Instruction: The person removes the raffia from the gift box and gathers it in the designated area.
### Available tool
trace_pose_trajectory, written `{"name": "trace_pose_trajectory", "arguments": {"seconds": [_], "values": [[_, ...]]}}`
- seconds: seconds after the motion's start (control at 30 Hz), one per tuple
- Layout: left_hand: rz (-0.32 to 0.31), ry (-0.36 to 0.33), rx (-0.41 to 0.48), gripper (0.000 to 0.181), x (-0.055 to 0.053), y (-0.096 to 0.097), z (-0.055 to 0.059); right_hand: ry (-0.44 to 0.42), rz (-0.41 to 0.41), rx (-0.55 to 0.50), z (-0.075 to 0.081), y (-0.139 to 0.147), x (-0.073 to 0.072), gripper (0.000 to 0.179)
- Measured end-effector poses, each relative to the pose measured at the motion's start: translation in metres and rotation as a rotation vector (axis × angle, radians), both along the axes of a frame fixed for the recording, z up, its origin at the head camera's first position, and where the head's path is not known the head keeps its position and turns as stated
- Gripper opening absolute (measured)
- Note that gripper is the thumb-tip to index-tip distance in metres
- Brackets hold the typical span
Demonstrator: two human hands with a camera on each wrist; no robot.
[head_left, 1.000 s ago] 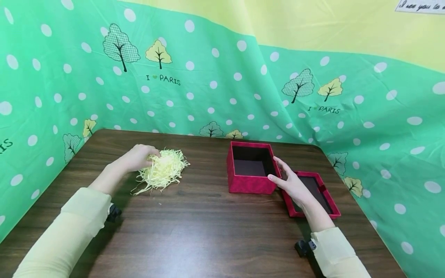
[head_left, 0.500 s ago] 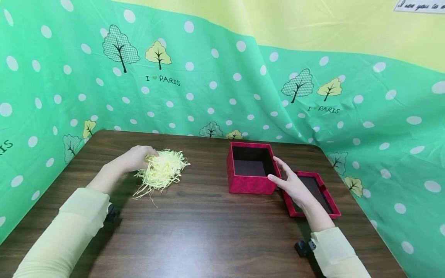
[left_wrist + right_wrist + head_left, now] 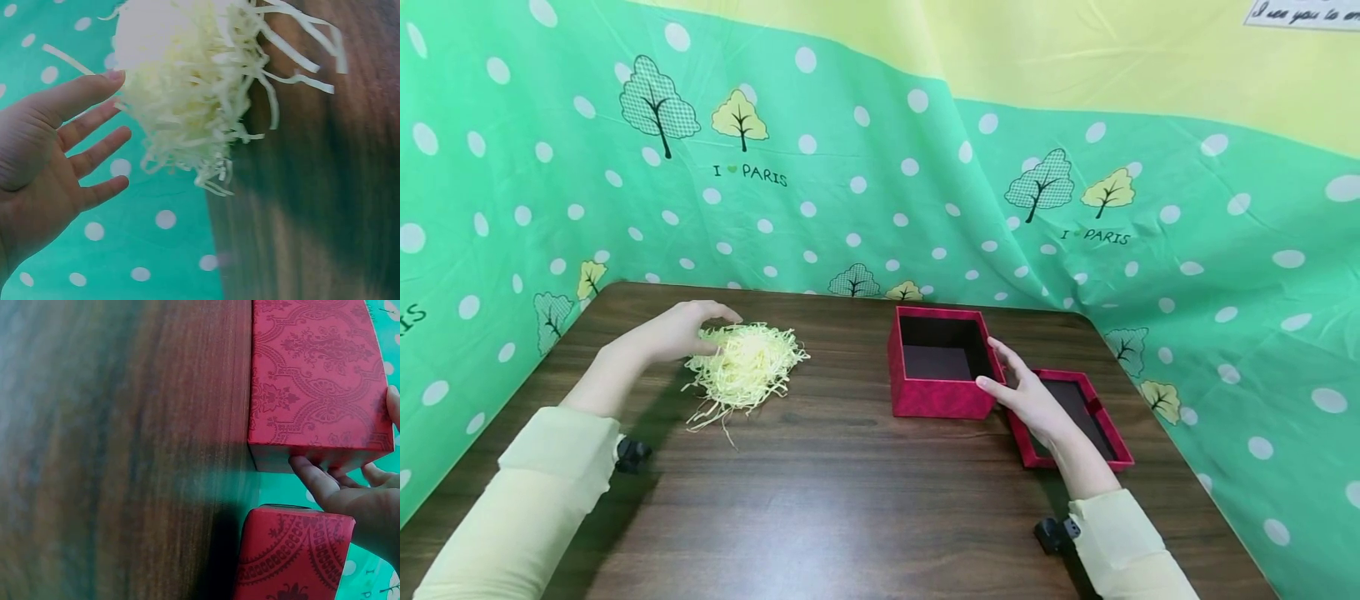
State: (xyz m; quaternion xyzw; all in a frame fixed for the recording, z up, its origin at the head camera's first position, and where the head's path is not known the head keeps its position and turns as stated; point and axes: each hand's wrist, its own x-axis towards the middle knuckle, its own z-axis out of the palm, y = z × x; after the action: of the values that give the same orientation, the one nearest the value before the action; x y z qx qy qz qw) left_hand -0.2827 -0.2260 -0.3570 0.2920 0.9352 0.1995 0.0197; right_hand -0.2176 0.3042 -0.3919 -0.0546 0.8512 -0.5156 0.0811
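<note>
A nest of pale yellow shredded paper (image 3: 752,367) lies in a loose heap on the left of the table, stray strands trailing from its front. At its left edge is my left hand (image 3: 673,329), palm toward the heap; in the left wrist view its fingers (image 3: 100,153) are spread, with the thumb tip overlapping the strands. Toward the right stands a red patterned box (image 3: 943,398) with a dark, bare inside. My right hand (image 3: 1030,400) rests against its right side, thumb at the near corner; the right wrist view shows the fingertips (image 3: 303,465) touching the side wall.
The box's red lid (image 3: 1078,417) lies dark side up, partly behind the right forearm. Dark wood tabletop (image 3: 820,500) runs between the arms to the front. A green and yellow printed cloth (image 3: 865,125) hangs behind and beside the table.
My left hand has drawn back leftward and lifted slightly off the shredded paper, its fingers opening out. Some strands now trail nearer the front. The right hand and box stay in place.
</note>
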Motion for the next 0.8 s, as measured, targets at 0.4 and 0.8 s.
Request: {"name": "trace_pose_trajectory", "arguments": {"seconds": [0.4,0.8], "values": [[-0.003,0.072,-0.001,0.045,0.012,0.011,0.032,0.033,0.008,0.111,0.015,-0.002,0.003,0.083],[0.040,0.347,0.115,0.035,0.036,0.047,0.052,0.288,0.040,0.343,0.048,-0.005,0.007,0.078]]}}
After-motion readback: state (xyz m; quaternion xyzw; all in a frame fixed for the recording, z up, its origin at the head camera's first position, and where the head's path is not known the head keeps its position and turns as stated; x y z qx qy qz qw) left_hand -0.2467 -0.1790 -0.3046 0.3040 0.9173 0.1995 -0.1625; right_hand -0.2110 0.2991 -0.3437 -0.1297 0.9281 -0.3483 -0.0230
